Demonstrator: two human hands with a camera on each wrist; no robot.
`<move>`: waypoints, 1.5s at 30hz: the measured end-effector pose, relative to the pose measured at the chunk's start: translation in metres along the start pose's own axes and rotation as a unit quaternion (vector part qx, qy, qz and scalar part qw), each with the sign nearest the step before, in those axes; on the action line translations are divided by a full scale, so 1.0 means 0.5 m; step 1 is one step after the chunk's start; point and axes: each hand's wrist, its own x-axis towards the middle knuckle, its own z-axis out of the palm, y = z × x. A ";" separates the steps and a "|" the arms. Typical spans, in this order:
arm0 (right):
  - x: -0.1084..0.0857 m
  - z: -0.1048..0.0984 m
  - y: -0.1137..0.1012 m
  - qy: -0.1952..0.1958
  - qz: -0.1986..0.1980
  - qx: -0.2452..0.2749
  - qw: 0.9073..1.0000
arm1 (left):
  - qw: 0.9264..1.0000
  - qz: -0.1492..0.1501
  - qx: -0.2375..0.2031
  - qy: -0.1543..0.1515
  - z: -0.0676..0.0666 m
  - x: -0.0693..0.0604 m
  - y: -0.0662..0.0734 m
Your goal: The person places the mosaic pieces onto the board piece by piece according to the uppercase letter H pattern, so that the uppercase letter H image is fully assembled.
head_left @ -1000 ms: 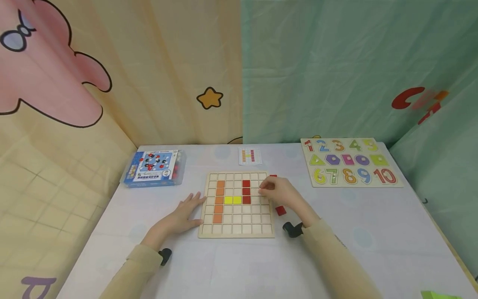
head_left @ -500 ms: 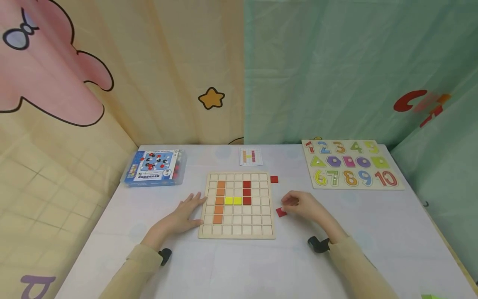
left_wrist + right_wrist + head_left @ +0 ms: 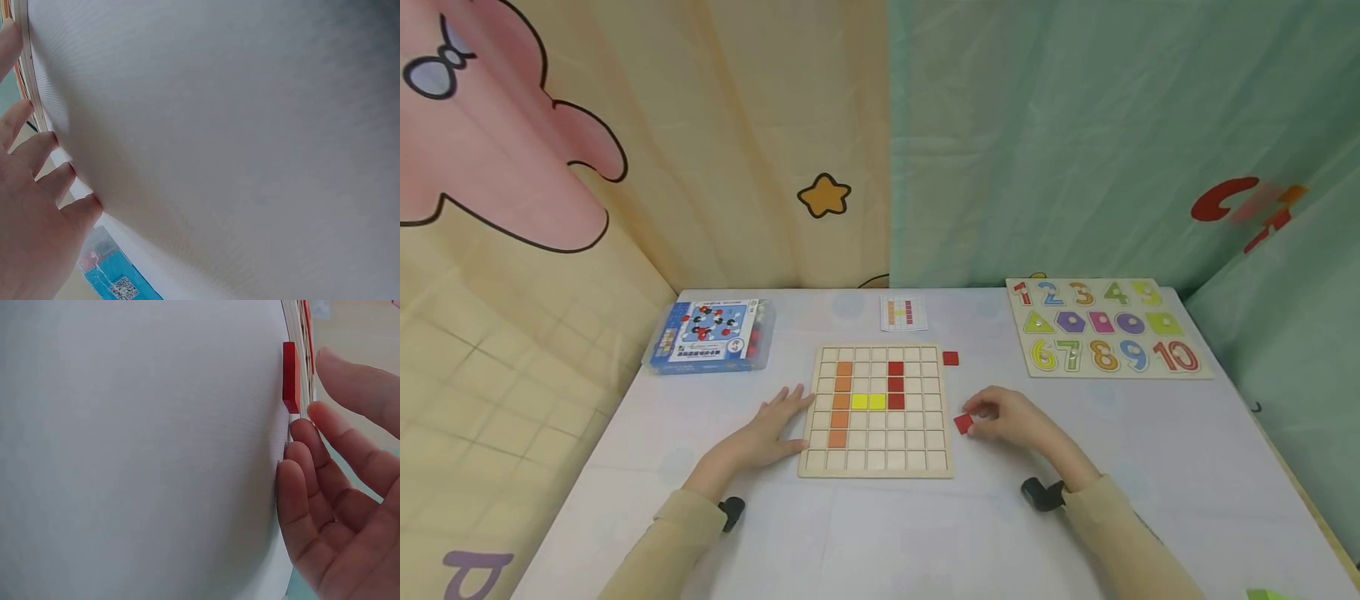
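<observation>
A wooden grid board (image 3: 916, 459) lies mid-table, with orange tiles (image 3: 839, 402) in a left column, two yellow tiles (image 3: 868, 402) in the middle and three red tiles (image 3: 896, 385) in another column. My left hand (image 3: 766, 432), fingers spread, touches the board's left edge with thumb and fingertips. To the right of the board, my right hand (image 3: 1011, 417) is beside a loose red tile (image 3: 963, 424). In the right wrist view, the thumb and index fingertip are apart, with this red tile (image 3: 290, 378) just beyond them; whether a fingertip touches it I cannot tell.
Another red tile (image 3: 951, 358) lies by the board's upper right edge. A pattern card (image 3: 903, 313) is behind the board. At the back left stands a boxed molecule set (image 3: 707, 337); at the back right lies a number puzzle (image 3: 1108, 329). A green item (image 3: 1266, 594) shows at the lower right.
My right hand has left the board's upper right side and come right and toward me, beside the lower loose red tile. The left hand has stayed at the board's edge.
</observation>
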 end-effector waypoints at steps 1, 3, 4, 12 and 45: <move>0.001 0.001 0.000 -0.001 -0.005 -0.006 1.000 | 1.000 0.000 0.000 0.000 0.000 0.001 -0.001; 0.002 0.001 0.000 -0.005 -0.025 -0.021 0.999 | 1.000 -0.002 0.000 0.000 0.000 0.001 -0.002; 0.004 0.002 0.000 -0.004 -0.029 -0.027 0.999 | 1.000 -0.002 0.001 0.000 0.000 0.002 -0.003; 0.009 0.008 0.001 -0.001 -0.049 -0.052 0.997 | 1.000 0.000 -0.001 -0.002 0.000 0.001 -0.004; 0.062 0.041 -0.105 0.017 -0.036 0.088 0.995 | 1.000 -0.001 -0.005 0.000 0.001 0.002 -0.005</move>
